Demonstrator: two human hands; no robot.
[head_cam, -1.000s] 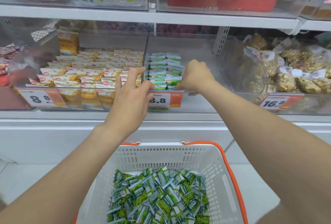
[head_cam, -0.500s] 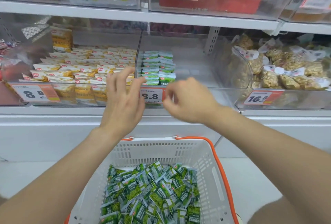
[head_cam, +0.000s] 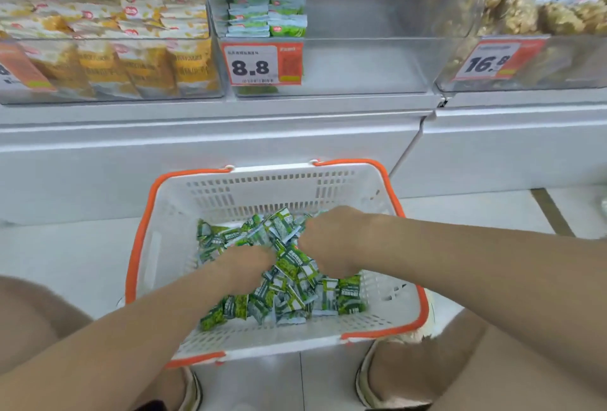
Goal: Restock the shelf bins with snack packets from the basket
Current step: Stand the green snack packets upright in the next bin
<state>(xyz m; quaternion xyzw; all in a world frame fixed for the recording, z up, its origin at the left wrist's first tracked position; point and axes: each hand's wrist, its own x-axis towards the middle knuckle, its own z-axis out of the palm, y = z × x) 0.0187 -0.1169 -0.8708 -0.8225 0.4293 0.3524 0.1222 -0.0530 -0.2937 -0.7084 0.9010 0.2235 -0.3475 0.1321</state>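
Head view, looking down: crouched over the basket [head_cam: 142,230], both hands plunged into the heap of green snack packets [head_cam: 295,295]; left hand [head_cam: 253,259] knuckles-up and blurred, fingers hidden under the palm, so cannot tell whether closed on anything; right hand [head_cam: 328,240] just beside it, curled over with fingertips buried among the packets, looks like gathering a bunch, yet cannot confirm an actual grip. Plenty of stock lying loose across the basket floor, none lifted clear.

Up on the shelf [head_cam: 295,105], middle bin [head_cam: 368,66] behind the 8.8 price tag [head_cam: 261,64]: only two short stacks of matching green packets [head_cam: 266,0] against the left wall, bare to the right of them; yellow packets [head_cam: 131,49] filling the bin to the left, bagged brown snacks [head_cam: 542,10] in the bin to the right.

Judging the step: the pick-up, right at the scooping stage, with the restock looking far from done. Next up, probably: close firmly on a manageable handful; lift straight out without spilling over the basket's edge; carry up to the middle bin; set down flat beside the existing stacks, faces the same way. Worth squaring the bunch first; slippery little sachets by the look of them.
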